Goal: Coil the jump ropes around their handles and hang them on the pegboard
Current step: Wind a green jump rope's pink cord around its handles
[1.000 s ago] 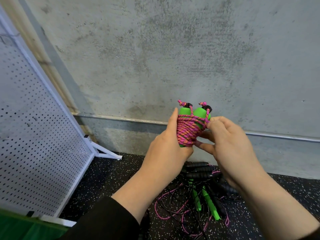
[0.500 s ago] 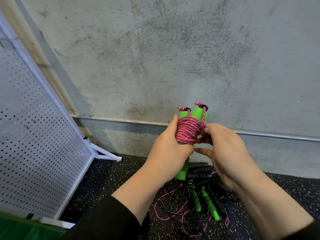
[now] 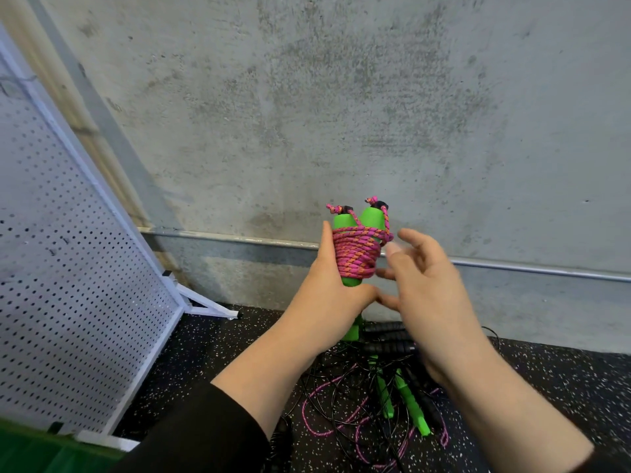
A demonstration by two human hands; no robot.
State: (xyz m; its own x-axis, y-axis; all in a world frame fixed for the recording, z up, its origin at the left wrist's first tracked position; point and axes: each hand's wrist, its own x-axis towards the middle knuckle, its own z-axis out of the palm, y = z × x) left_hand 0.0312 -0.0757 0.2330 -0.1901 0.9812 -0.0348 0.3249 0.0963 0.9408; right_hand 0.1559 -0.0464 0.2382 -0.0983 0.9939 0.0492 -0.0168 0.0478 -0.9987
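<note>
Your left hand [image 3: 327,295] grips the green handles [image 3: 358,223] upright, with the pink rope [image 3: 356,256] wound tight around them. Your right hand [image 3: 430,295], at 3 o'clock from the bundle, looks blurry, but its fingers [image 3: 415,238] seem spread and hold nothing. The rope end may not be tucked in. If it slips, the coil could unwind. The pegboard [image 3: 78,268] stands at 9 o'clock. More ropes [image 3: 386,397] lie tangled on the floor [image 3: 563,387] at 6 o'clock.
</note>
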